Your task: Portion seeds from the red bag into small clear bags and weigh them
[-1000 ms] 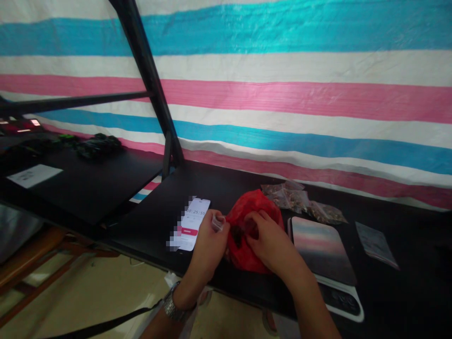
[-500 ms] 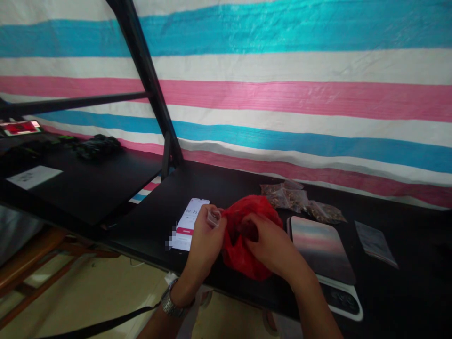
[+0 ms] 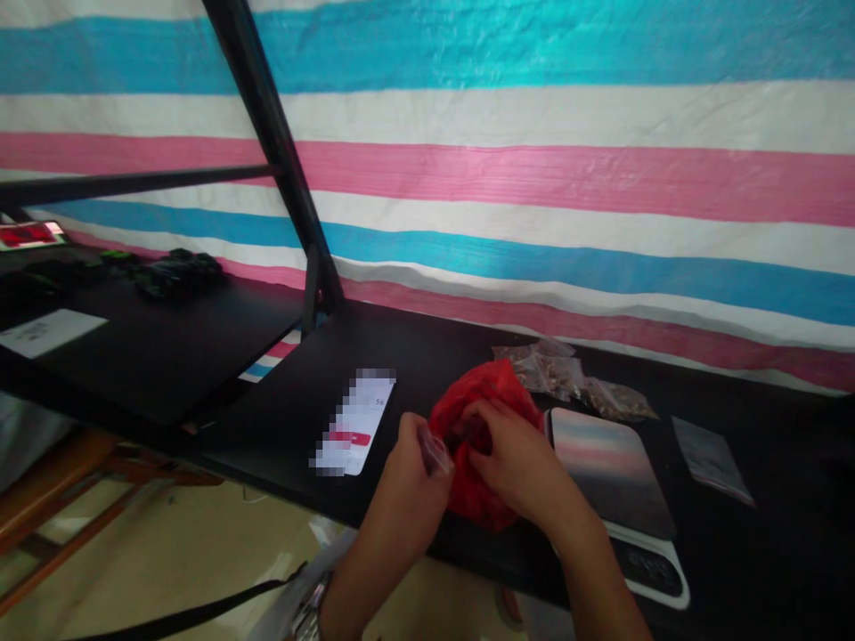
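Observation:
A crumpled red plastic bag (image 3: 491, 503) sits on the black table with its mouth open toward me; its contents are dark and unclear. My left hand (image 3: 418, 485) is closed on a small clear plastic bag (image 3: 435, 452), held beside the red bag's mouth. The fingers of my right hand (image 3: 517, 458) are curled together at that mouth; what they hold is hidden. Just behind lie several filled clear zip bags (image 3: 551, 372) with brownish bits inside. To the right is a kitchen scale (image 3: 611, 472) with a shiny plate.
Left of my hands lies a phone (image 3: 357, 423) with its screen lit. Flat clear bags (image 3: 712, 463) rest right of the scale. A second black table (image 3: 233, 325) on the left bears a white paper (image 3: 53, 331). A black metal post (image 3: 277, 142) rises behind, before a striped sheet.
My left hand has moved right and slightly down, away from the phone, bringing the small clear bag closer to the red bag's mouth. My right hand stays at the mouth.

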